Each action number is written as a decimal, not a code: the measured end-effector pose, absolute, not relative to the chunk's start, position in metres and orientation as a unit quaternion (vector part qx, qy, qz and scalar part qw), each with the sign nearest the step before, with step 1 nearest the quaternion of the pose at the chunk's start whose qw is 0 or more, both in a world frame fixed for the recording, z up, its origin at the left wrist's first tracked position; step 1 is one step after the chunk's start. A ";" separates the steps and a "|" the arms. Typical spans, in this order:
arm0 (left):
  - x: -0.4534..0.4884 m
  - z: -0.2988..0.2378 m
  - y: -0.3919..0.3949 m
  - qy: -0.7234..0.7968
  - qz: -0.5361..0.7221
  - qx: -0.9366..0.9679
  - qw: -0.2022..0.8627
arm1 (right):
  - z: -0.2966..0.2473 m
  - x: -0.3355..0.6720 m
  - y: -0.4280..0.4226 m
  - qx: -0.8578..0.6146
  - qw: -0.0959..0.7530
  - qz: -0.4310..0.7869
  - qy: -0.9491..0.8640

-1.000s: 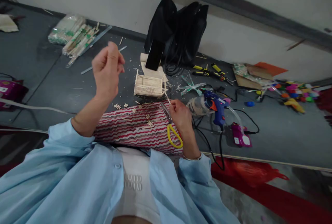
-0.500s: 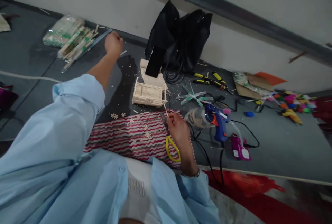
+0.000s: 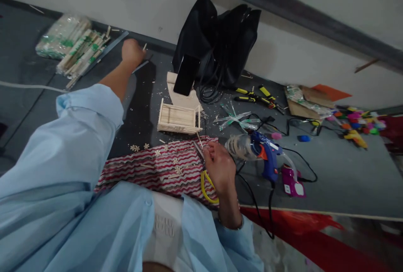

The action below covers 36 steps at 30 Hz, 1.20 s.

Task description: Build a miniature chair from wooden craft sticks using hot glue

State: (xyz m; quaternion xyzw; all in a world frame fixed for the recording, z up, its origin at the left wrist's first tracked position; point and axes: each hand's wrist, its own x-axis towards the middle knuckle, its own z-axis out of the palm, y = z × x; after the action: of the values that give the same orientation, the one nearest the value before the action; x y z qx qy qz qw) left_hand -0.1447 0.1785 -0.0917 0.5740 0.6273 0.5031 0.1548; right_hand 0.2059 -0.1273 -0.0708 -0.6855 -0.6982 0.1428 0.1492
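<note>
My left hand [image 3: 132, 52] is stretched out at the back left, fingers closed, with a short pale wooden stick [image 3: 145, 47] poking out of them. Low in the centre, my right hand [image 3: 219, 166] pinches a thin wooden stick [image 3: 200, 140] that points up toward a small model built of sticks [image 3: 179, 117]. Beside and partly under that hand lie yellow-handled scissors [image 3: 205, 187], on a red-and-white striped cloth [image 3: 132, 171]. Small wooden flower shapes [image 3: 178, 170] are scattered over the cloth and just past its edge.
Bundled wooden sticks [image 3: 82, 56] in plastic lie back left. A black bag [image 3: 217, 41] stands against the wall, a phone [image 3: 187, 74] in front. To the right are pliers [image 3: 248, 95], a bottle [image 3: 242, 147], a blue glue gun [image 3: 268, 154] with its cable, and coloured pompoms [image 3: 359, 119].
A pale stick now shows at my left hand's fingers. My right hand keeps its pinch on the thin stick near the model. The whole view has shifted slightly.
</note>
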 end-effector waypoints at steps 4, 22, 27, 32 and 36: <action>-0.102 -0.034 0.139 0.660 0.531 0.430 0.313 | -0.049 0.194 -0.139 -0.630 0.248 0.111 -0.727; -0.036 -0.055 -0.132 0.392 0.563 0.478 0.549 | -0.051 0.143 -0.142 -0.461 0.355 0.071 -0.810; -0.067 -0.062 -0.110 0.431 0.474 0.576 0.507 | -0.059 0.155 -0.134 -0.502 0.338 0.035 -0.795; -0.109 -0.075 -0.063 0.462 0.437 0.694 0.337 | -0.057 0.160 -0.110 -0.539 0.279 -0.025 -0.794; -0.113 -0.089 -0.052 0.432 0.422 0.729 0.321 | -0.063 0.155 -0.098 -0.533 0.258 -0.040 -0.805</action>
State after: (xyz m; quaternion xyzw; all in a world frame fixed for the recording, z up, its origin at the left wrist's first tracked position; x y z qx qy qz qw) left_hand -0.1128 -0.0517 -0.0892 0.7292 0.4320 0.4224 0.3213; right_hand 0.1549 -0.0979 -0.0630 -0.5333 -0.8046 -0.0401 0.2579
